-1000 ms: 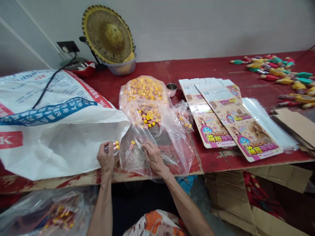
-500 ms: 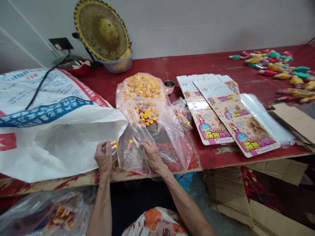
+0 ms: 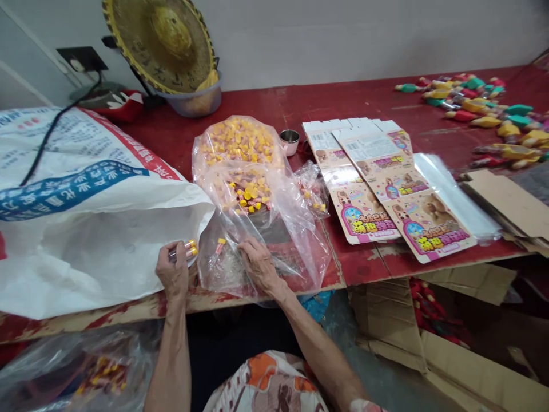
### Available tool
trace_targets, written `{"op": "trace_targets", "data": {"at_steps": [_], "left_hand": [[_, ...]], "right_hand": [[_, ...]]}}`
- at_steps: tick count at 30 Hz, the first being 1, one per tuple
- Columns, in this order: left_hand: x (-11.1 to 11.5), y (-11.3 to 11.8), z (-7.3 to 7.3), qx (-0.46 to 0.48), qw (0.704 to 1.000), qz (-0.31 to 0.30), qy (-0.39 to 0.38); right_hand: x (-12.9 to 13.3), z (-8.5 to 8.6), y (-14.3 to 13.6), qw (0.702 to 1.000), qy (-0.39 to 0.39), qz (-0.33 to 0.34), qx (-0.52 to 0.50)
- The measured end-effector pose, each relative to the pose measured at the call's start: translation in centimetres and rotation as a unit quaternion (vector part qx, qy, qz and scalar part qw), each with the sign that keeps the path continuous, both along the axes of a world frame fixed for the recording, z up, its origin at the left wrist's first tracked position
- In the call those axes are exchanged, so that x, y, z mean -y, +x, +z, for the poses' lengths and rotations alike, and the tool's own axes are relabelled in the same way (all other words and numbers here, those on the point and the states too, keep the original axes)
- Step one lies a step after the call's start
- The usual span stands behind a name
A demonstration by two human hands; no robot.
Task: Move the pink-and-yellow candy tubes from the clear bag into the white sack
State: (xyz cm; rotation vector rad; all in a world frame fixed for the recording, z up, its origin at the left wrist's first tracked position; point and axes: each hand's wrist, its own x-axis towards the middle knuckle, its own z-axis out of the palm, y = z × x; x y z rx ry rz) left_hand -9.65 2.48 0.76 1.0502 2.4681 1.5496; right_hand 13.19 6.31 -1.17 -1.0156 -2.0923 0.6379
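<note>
At the near table edge (image 3: pixel 128 312): my left hand (image 3: pixel 172 273) is clenched round a few yellow-capped tubes (image 3: pixel 185 249), and my right hand (image 3: pixel 257 264) presses open-fingered on the clear plastic bag (image 3: pixel 274 229), grasping nothing. One loose tube (image 3: pixel 220 246) lies between them inside the bag. Risk, I judge: slick film shifting under my palm could roll tubes off the edge.
</note>
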Motion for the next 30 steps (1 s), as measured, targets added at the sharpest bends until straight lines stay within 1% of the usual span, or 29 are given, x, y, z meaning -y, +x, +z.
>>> {"op": "trace_targets", "data": {"at_steps": [4,13,20,25,30], "left_hand": [[-0.1,0.1,0.1,-0.006,1.000,0.007,-0.002],[-0.2,0.2,0.3,0.001,1.000,0.011,-0.007],[-0.2,0.4,0.6,-0.034,0.999,0.015,-0.016],[-0.4,0.5,0.8,-0.037,0.999,0.022,-0.022],[-0.1,0.6,0.7,-0.035,0.999,0.022,-0.029]], "right_hand": [[0.0,0.1,0.0,1.000,-0.008,0.000,0.007],[0.2,0.5,0.1,1.000,0.008,0.001,0.027],[0.0,0.5,-0.1,0.999,0.028,0.007,0.046],[0.0,0.8,0.0,0.998,0.020,0.012,0.066],[0.1,1.2,-0.1,0.998,-0.006,0.007,0.060]]}}
